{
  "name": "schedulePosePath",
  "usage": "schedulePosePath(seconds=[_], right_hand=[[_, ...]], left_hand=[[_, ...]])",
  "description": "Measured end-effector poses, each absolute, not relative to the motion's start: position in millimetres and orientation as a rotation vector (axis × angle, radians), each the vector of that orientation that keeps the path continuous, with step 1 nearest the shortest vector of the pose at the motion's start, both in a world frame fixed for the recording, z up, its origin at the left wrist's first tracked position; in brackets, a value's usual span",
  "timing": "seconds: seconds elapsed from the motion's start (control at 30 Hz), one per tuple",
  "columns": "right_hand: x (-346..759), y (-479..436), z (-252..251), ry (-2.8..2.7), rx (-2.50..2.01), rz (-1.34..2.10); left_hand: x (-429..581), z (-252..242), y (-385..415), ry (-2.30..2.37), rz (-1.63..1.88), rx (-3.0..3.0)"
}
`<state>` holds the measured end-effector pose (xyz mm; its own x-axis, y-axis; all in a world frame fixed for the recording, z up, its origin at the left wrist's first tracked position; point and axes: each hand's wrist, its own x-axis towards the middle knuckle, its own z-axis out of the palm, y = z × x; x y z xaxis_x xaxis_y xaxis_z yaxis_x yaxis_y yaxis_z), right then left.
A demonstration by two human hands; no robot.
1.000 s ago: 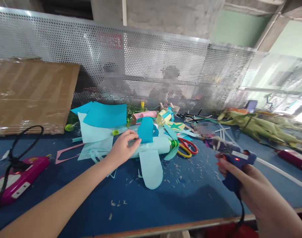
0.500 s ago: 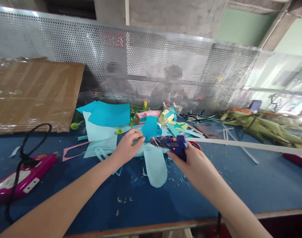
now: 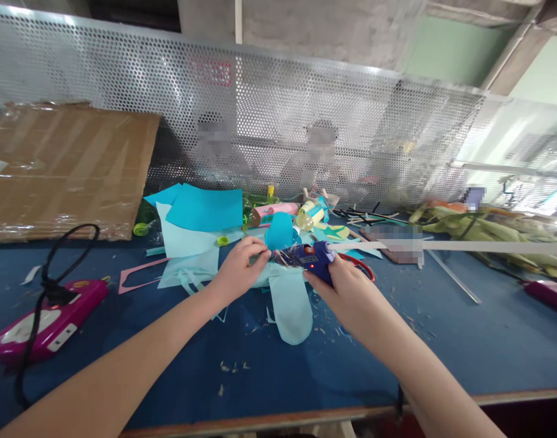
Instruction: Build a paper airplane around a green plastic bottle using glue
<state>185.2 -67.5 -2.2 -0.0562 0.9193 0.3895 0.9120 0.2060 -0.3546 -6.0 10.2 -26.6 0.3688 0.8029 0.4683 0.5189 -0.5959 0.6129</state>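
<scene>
My right hand (image 3: 346, 283) is wrapped round a blue glue gun (image 3: 318, 260) with a small red light on its side. Strands of glue cling around its nozzle end, which points left at my left fingertips. A long whitish rod (image 3: 442, 246) runs from the gun's back toward the right edge. My left hand (image 3: 246, 264) is closed in a pinch at the lower left edge of a rounded bright blue paper piece (image 3: 279, 231); the exact grip is partly hidden. Below the gun lies a pale blue rounded paper strip (image 3: 291, 310).
Blue paper sheets (image 3: 205, 207), a green cap (image 3: 222, 241), a pink bottle (image 3: 274, 213) and a yellow bottle (image 3: 309, 214) lie behind my hands. Cardboard (image 3: 68, 170) leans at left behind a magenta power strip (image 3: 50, 319). Corn husks (image 3: 470, 228) lie right, before a perforated metal screen (image 3: 278, 103).
The glue gun has moved left, its nozzle now close against my left fingertips. The whitish rod has swung slightly upward at the right. My left hand stays in nearly the same place.
</scene>
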Motion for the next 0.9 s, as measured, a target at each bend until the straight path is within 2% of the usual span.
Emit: schedulePosePath(seconds=[0.57,0.9], right_hand=[[186,-66,7,-1.997,-1.793,0.017],[201,-69,17,-2.177,-1.661,0.419]], left_hand=[[-6,-29,11,1.177,1.088,2.264],[-6,-27,10,1.189,1.089,2.279]])
